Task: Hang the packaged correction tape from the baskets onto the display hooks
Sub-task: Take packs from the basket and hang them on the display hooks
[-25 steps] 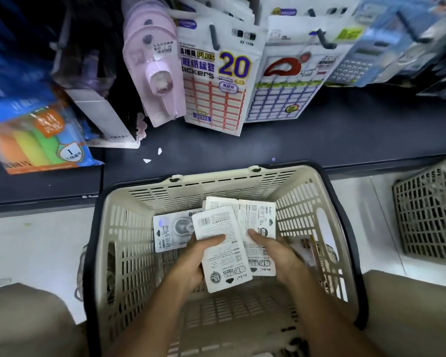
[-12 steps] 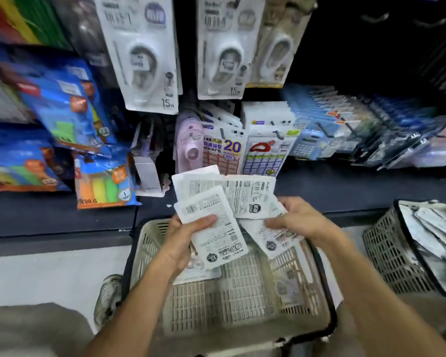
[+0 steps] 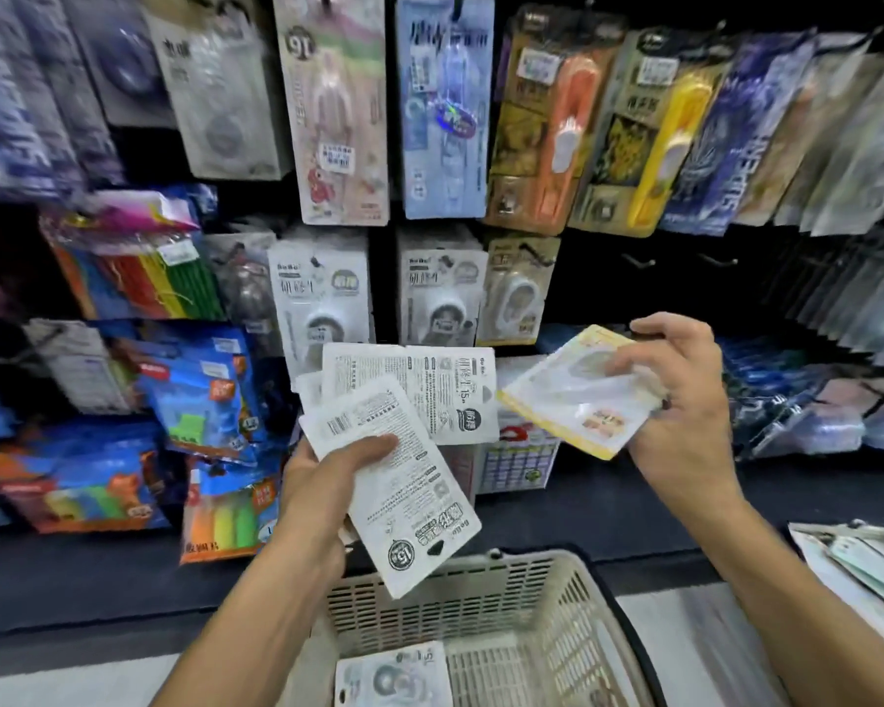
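My left hand grips a fan of white correction tape packs, their printed backs toward me, above the beige basket. My right hand holds one yellow-edged correction tape pack, front side up, to the right of the fan. One more pack lies in the basket bottom. Straight ahead, the same kind of packs hang on display hooks. Bare black hooks stick out of the dark panel to the right of them.
Hanging stationery packs fill the display wall: pens above, coloured sticky-note packs at the left, dark packs at the right. A second basket with packs stands at the right edge. A dark shelf ledge runs behind the basket.
My view has tilted up from the basket to the display wall. Both hands rose with the packs; my right hand has pulled one yellow-edged pack away from the fan to the right.
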Demonstrator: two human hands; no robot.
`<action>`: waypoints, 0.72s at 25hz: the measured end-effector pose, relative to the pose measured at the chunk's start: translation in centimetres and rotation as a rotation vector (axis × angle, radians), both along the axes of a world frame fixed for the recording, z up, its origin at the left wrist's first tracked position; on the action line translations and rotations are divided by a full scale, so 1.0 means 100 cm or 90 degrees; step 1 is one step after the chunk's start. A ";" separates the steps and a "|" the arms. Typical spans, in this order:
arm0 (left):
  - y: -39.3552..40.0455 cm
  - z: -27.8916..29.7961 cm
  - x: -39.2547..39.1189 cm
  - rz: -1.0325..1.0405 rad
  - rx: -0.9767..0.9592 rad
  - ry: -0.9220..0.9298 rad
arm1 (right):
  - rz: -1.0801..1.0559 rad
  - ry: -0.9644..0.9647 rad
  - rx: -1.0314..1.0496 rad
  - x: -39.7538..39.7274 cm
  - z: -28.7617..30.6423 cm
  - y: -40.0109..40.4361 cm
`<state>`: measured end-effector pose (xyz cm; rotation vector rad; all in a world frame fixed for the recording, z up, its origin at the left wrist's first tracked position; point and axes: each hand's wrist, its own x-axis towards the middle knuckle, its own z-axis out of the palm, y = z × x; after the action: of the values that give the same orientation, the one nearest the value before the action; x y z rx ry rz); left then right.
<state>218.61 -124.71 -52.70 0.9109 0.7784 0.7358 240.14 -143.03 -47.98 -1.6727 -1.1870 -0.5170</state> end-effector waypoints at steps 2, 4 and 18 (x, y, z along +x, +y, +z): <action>-0.005 0.021 0.008 -0.040 0.027 0.005 | 0.081 -0.086 -0.015 -0.018 0.003 0.012; -0.008 0.036 0.016 -0.071 0.034 0.008 | 0.108 -0.120 -0.052 -0.030 0.005 0.022; 0.004 0.033 0.031 -0.077 -0.033 -0.048 | 0.266 0.347 -0.068 -0.035 0.007 0.024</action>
<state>221.67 -124.34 -49.37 0.8708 0.6674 0.6371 236.64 -140.65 -47.30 -1.4610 -1.1153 0.2553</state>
